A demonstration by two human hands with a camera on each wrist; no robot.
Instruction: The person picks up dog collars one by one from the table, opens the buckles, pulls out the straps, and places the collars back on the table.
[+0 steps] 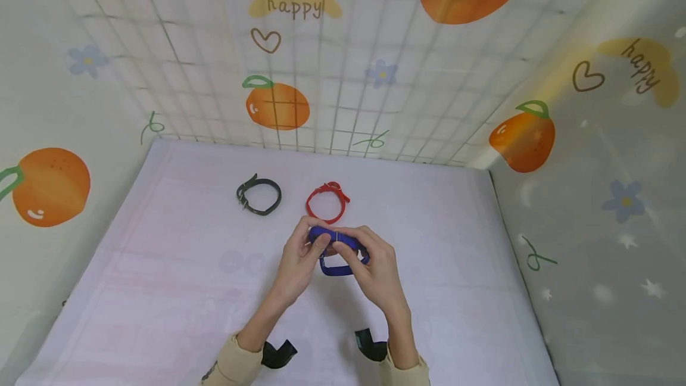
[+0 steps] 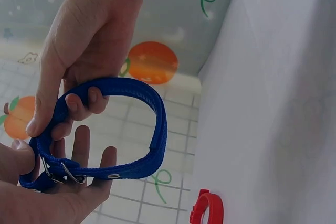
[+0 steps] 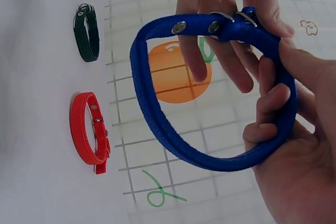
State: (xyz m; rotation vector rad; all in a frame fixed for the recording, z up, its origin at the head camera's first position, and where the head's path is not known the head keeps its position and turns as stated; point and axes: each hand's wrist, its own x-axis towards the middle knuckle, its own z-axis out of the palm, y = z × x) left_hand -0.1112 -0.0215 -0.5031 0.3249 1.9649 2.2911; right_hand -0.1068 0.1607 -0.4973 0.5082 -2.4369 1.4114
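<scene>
A blue pet collar [image 1: 337, 270], buckled into a loop, is held up between both hands over the table. My left hand [image 1: 296, 261] pinches it by the metal buckle and ring [image 2: 72, 173], thumb on one side and fingers behind the strap. The fingers of my right hand [image 1: 378, 267] curl through the loop and grip the band beside the buckle, the thumb along its outer face [image 3: 302, 59]. Metal eyelets [image 3: 179, 27] show along the strap. Just beyond the hands lies a red collar [image 1: 328, 202], with a dark green collar [image 1: 259, 196] to its left.
The pale-covered table [image 1: 177, 243] meets a white wire grid [image 1: 332, 106] at the back, hung with a sheet printed with oranges. Printed side sheets [image 1: 600, 243] close in the left and right. Black curved pieces [image 1: 280, 355] show beside both sleeves.
</scene>
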